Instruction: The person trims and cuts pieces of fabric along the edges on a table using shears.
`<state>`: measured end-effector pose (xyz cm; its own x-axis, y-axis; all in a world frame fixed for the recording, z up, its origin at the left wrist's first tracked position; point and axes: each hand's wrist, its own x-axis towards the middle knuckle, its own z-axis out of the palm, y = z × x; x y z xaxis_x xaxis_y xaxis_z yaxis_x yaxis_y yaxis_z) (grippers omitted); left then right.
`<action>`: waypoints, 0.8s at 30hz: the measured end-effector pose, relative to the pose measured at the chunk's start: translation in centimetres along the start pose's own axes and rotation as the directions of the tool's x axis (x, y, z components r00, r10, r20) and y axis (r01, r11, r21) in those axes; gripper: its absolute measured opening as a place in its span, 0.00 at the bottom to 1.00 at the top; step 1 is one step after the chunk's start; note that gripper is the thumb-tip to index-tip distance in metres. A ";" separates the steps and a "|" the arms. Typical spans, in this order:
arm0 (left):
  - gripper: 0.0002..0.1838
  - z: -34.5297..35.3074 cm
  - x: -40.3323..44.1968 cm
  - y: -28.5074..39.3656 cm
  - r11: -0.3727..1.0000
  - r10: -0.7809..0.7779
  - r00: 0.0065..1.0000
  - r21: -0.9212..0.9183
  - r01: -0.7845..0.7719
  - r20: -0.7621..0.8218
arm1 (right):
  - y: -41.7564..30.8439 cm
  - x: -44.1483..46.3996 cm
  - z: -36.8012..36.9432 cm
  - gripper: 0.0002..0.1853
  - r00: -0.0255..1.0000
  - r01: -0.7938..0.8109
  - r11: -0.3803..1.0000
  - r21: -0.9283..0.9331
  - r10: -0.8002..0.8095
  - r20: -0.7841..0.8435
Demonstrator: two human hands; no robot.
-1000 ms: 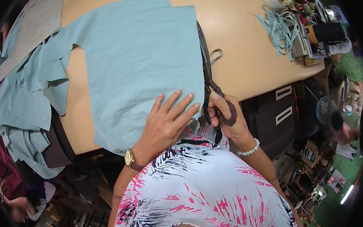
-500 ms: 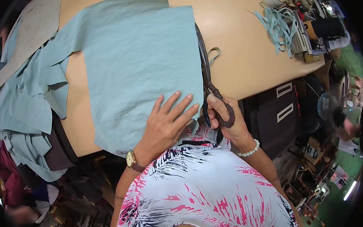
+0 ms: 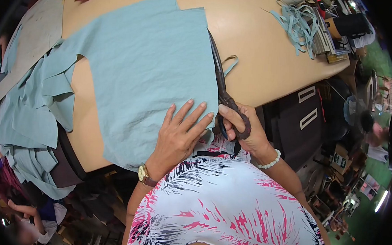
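A large light blue-green cloth (image 3: 150, 61) lies on the tan table (image 3: 250, 45), its near edge hanging at my waist. My left hand (image 3: 182, 133) rests flat on the cloth's near right corner, fingers spread, a watch on that wrist. Large dark scissors (image 3: 221, 81) are gripped in my right hand (image 3: 249, 130), at the near edge of the table. Their long blades point away from me along the right edge of the cloth, partly beneath it. A thin loop of cloth strip (image 3: 231, 64) lies just right of the blades.
More blue-green cloth (image 3: 26, 107) drapes over the left edge beside a long grey sheet (image 3: 37, 36). Cut strips (image 3: 298, 27) and stacked books (image 3: 326, 40) sit at the back right. Another person (image 3: 42, 221) is at the lower left. A dark drawer unit (image 3: 294, 124) stands under the table.
The far edge of the cloth has shifted slightly down and left, and a dark red piece now shows at the top left. Both hands keep nearly the same place, the right still holding the scissors.
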<state>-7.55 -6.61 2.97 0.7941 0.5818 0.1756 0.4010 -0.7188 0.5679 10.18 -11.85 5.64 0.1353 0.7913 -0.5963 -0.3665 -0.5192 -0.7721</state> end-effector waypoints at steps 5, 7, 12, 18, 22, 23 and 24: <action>0.25 -0.3 -0.3 0.1 1.000 0.012 1.000 -0.026 -0.013 -0.007 | -0.7 0.1 0.1 0.19 1.000 0.007 0.997 0.079 -0.006 -0.011; 0.24 -0.5 -0.5 0.2 0.999 0.018 1.000 -0.037 -0.018 -0.005 | -0.7 0.7 0.0 0.20 1.000 0.013 0.998 0.062 -0.012 -0.022; 0.23 -0.7 -0.8 0.4 0.998 0.035 0.999 -0.044 -0.035 -0.008 | -1.4 1.4 0.5 0.22 0.997 0.059 0.996 0.073 -0.055 -0.052; 0.23 -0.6 -1.2 0.5 0.998 0.039 0.999 -0.056 -0.039 -0.013 | -1.0 1.7 0.4 0.23 0.996 0.046 0.996 0.083 -0.040 -0.075; 0.26 -0.7 -1.4 0.5 0.997 0.048 0.999 -0.057 -0.048 -0.012 | -1.3 1.6 0.6 0.23 0.997 0.045 0.994 0.095 -0.039 -0.064; 0.26 -0.7 -1.4 0.5 0.997 0.049 0.999 -0.058 -0.050 -0.011 | -1.3 1.6 0.7 0.23 0.996 0.055 0.994 0.097 -0.047 -0.073; 0.26 -0.7 -1.5 0.5 0.997 0.050 0.999 -0.060 -0.050 -0.009 | -1.2 1.6 0.8 0.23 0.995 0.064 0.993 0.100 -0.055 -0.082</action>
<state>-8.83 -7.53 3.52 0.8089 0.5487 0.2112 0.3325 -0.7232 0.6053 10.12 -9.68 5.82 0.2309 0.7895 -0.5687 -0.4476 -0.4327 -0.7826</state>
